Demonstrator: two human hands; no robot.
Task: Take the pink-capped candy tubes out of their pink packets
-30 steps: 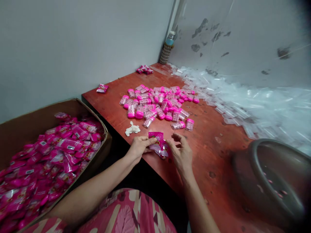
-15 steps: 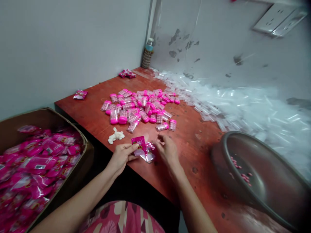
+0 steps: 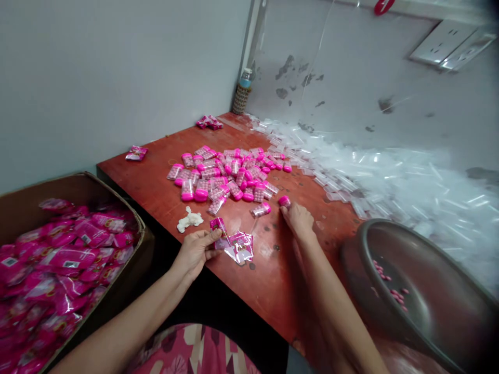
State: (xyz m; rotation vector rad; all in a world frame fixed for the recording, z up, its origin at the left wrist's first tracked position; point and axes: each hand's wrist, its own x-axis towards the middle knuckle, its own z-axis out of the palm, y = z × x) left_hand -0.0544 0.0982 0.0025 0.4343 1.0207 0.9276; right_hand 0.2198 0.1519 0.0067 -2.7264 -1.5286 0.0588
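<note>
My left hand (image 3: 198,248), at the table's near edge, pinches a small pink printed packet (image 3: 218,226) between thumb and fingers. Right beside it, a shiny pink and clear wrapper (image 3: 242,246) lies over the tabletop; whether the two are joined I cannot tell. Out to the right, my right hand (image 3: 298,219) has its fingers closed on a small clear candy bottle with a pink cap (image 3: 284,200), its body mostly hidden by the fingers. A heap of similar bottles filled with pink candies (image 3: 228,176) spreads across the table behind both hands.
A cardboard box (image 3: 141,221) of filled pink packets stands at left. Clear empty containers (image 3: 390,182) pile along the wall. A large grey basin (image 3: 362,259) with some pink candies sits at right. A crumpled white lump (image 3: 189,220) lies by my left hand.
My right hand has moved from the wrapper away to the right and closed on a candy bottle at the heap's edge. My left hand keeps the packet in nearly the same place.
</note>
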